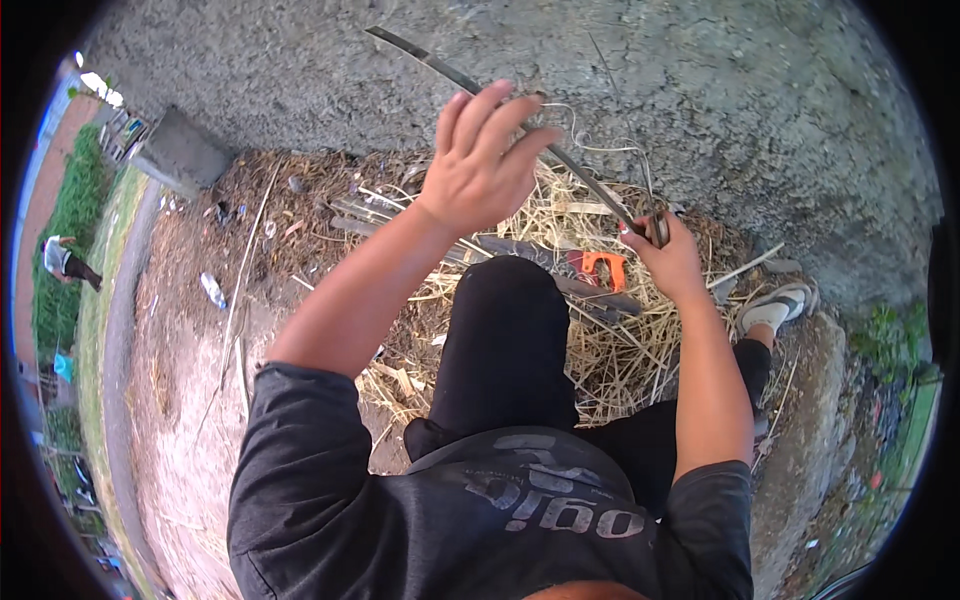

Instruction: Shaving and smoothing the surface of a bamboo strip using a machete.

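A long, thin dark strip, like split bamboo, slants through the air before the wall. Its lower end is in my right hand, whose fingers are closed round it together with a brown rounded piece, whose kind I cannot make out. Over the middle of the strip is my left hand, fingers stretched and spread, with the strip passing behind them; whether they press on it is hidden. From near the left fingertips a thin pale curled shaving runs toward my right hand.
Pale straw-like shavings cover the ground below my hands. Among them lie a saw with an orange handle and dark wood pieces. A rough grey wall rises ahead. A concrete block and a distant person are at left.
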